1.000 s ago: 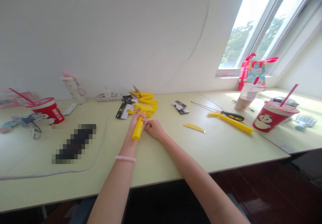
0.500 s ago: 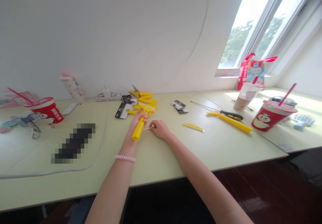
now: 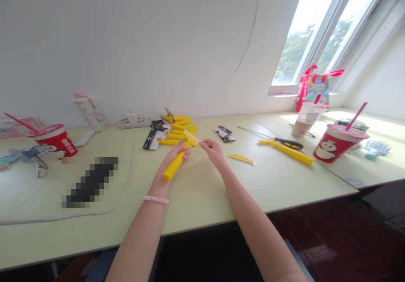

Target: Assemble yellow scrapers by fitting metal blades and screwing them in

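My left hand (image 3: 173,155) is wrapped round the yellow handle of a scraper (image 3: 173,168), its head pointing up and away from me. A thin pale blade-like strip (image 3: 191,136) lies along that head. My right hand (image 3: 212,149) is closed, its fingers pinching at the strip's right end, touching the scraper head. Just beyond the left hand lie several other yellow scrapers (image 3: 179,135) with black-and-white cards. To the right of my right hand, a flat yellow piece (image 3: 241,159) with a metal edge rests on the table.
A long screwdriver (image 3: 288,143) lies across another yellow scraper (image 3: 292,153) on the right. Two cards (image 3: 224,133) lie near the wall. Red cups (image 3: 332,149) stand at both sides. A white cable (image 3: 128,180) runs along the left, near a power strip (image 3: 136,123).
My right hand has moved up from beside the handle to the scraper head, bringing the thin strip against it. My left hand has turned the scraper slightly, still gripping it.
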### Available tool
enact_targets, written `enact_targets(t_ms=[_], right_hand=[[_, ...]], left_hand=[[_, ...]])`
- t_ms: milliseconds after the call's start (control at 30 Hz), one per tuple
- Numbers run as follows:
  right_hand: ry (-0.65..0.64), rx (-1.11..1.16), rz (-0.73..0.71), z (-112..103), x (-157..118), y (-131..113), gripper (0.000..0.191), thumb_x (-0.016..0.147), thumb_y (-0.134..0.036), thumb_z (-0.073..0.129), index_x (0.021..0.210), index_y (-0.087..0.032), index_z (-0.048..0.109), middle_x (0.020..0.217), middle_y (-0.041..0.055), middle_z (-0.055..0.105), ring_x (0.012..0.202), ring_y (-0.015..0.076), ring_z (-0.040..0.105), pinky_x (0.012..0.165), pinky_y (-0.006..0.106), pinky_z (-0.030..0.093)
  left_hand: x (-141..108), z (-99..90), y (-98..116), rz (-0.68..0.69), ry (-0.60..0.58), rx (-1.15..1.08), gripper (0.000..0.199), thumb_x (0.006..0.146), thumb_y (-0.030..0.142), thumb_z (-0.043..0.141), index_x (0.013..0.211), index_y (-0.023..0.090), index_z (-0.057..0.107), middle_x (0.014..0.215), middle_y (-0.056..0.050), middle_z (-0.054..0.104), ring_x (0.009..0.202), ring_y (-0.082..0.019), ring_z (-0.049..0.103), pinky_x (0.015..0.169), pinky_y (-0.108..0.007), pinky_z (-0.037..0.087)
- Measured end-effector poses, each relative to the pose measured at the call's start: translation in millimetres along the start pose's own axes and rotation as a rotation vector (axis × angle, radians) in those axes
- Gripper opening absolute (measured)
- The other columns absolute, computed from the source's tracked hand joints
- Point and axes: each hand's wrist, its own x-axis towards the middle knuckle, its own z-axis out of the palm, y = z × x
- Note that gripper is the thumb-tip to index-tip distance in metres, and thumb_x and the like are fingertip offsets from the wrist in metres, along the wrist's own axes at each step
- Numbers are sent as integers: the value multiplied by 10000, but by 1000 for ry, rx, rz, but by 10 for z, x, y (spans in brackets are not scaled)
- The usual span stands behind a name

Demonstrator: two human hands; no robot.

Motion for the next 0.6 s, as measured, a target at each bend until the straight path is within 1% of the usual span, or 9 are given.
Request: enact_targets(t_ms=[100,167,233,400,533,600], right_hand=[[32,104,29,-77,27,20,337,688,-499,597,703,-162,613,499,-55,393,474,81,356,463,215,276],[44,133,43,-101,34,24,364,666,-519,610,713,-159,619,506,-47,421,475,85,376,457,216,295],[49,137,51,-115,38,20,371,648,-523,626,708,-156,624,496,-52,407,464,81,367,444,214,295],[55,78,45,-147,40,-5,345,637,-499,638,689,-159,627,479,-71,333,449,68,316,415,204,257],[31,-15,-11,-165,24,-45,292,662,-455,617,673,-164,622,467,-76,304,452,66,301,423,202,245],[48,-55,-35,-169,15,-70,257,668,-425,613,659,-168,612,461,-79,299,454,65,298,437,203,248]], left_hand=[[-15,79,-56,-59,-92,124,628,695,37,583,1274,219,423,808,-20,538,512,-31,484,418,-116,374],[-24,127,-95,-88,-129,182,641,701,56,586,1298,208,412,797,-26,547,522,-41,494,426,-128,371],[-32,158,-123,-105,-151,221,647,707,71,588,1316,195,406,768,-26,551,521,-47,498,442,-140,375],[-53,175,-129,-124,-152,233,665,709,75,592,1336,187,402,729,-18,552,490,-44,481,445,-153,372],[-49,169,-121,-140,-153,244,662,711,67,588,1338,185,407,713,-16,549,480,-42,474,429,-146,365],[-35,156,-127,-149,-159,252,659,713,65,585,1337,186,409,697,-9,542,480,-42,472,424,-140,363]])
